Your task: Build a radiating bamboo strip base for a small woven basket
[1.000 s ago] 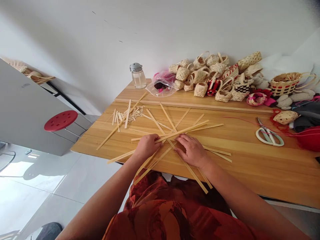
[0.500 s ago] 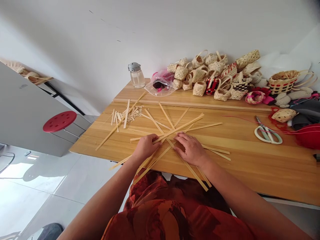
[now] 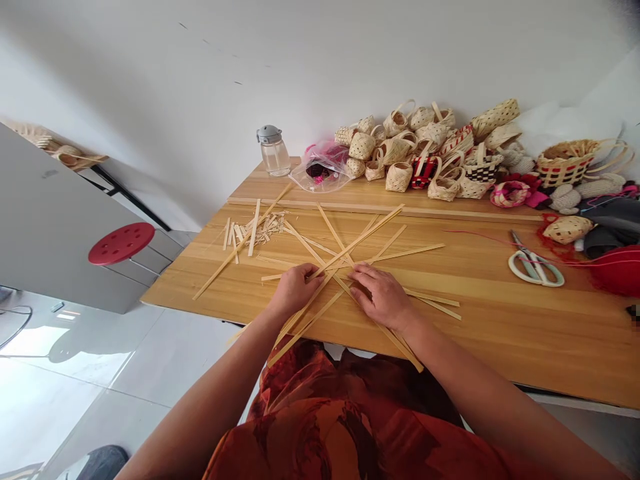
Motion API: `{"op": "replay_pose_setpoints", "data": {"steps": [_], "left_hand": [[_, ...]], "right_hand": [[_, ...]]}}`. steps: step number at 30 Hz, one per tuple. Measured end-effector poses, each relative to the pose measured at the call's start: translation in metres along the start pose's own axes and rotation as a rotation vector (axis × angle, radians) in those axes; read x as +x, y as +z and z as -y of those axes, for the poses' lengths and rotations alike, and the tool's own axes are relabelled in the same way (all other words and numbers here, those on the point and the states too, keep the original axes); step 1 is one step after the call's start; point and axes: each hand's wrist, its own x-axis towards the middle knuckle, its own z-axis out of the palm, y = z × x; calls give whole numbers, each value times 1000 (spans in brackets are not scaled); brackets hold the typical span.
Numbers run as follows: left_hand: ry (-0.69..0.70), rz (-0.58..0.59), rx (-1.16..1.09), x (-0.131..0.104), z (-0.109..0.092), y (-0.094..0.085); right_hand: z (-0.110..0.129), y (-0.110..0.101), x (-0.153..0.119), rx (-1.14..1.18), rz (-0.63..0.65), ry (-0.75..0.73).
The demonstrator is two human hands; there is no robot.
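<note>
Several long, pale bamboo-like strips (image 3: 374, 230) cross one another in a star shape near the table's front edge. On the left side of the crossing, my left hand (image 3: 296, 288) is closed, thumb and fingers pinching a strip that points up and right. My right hand (image 3: 379, 293) rests on the right side of the crossing, its curled fingers closed on the strips there. Some strip ends hang over the front edge, above the red patterned clothing. The exact strips under my right fingers are hidden.
Short strips and scraps (image 3: 267, 230) lie at the left of the table (image 3: 500, 333). Small woven baskets (image 3: 399, 177) are piled along the wall, beside a plastic bag (image 3: 323, 175) and a bottle (image 3: 275, 155). White-handled scissors (image 3: 536, 268) lie right. A red stool (image 3: 121, 243) stands left.
The long strip in my left hand has swung, its far end now further from me. Strips around the crossing have shifted slightly. Both hands have barely moved.
</note>
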Motion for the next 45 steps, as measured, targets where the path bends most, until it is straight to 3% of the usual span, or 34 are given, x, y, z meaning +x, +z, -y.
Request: {"op": "replay_pose_setpoints", "data": {"steps": [4, 7, 10, 15, 22, 34, 45], "left_hand": [[37, 31, -1, 0, -6, 1], [29, 33, 26, -1, -9, 0], [11, 13, 65, -2, -10, -3], [7, -2, 89, -4, -9, -6], [7, -36, 88, -3, -3, -14], [-14, -37, 189, -10, 11, -19], [-4, -44, 229, -13, 6, -20]], "right_hand": [[-5, -5, 5, 231, -27, 127], [-14, -20, 10, 508, -51, 288], [-24, -38, 12, 625, -101, 347], [-28, -49, 1, 417, -65, 370], [-19, -38, -5, 77, -78, 190], [-18, -26, -7, -4, -87, 71], [-20, -33, -8, -6, -117, 54]]}}
